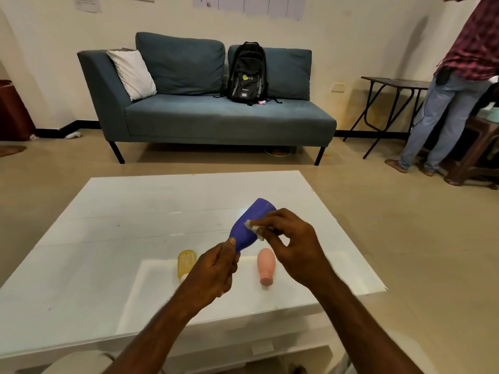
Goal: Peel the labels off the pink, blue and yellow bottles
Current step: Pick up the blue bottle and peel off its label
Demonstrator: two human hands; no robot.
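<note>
— What stands behind the table (113, 211)?

— A sofa (216, 114), against the wall. On its seat a backpack (247, 72) stands upright, leaning on the back cushions; a pillow (132, 72) is propped in the sofa's left corner.

— And to the sofa's right?

— A folding table (391, 85) by the wall, and beyond it a person (453, 85) standing in jeans and a checked shirt. Papers (248, 2) hang on the wall above the sofa.
</note>
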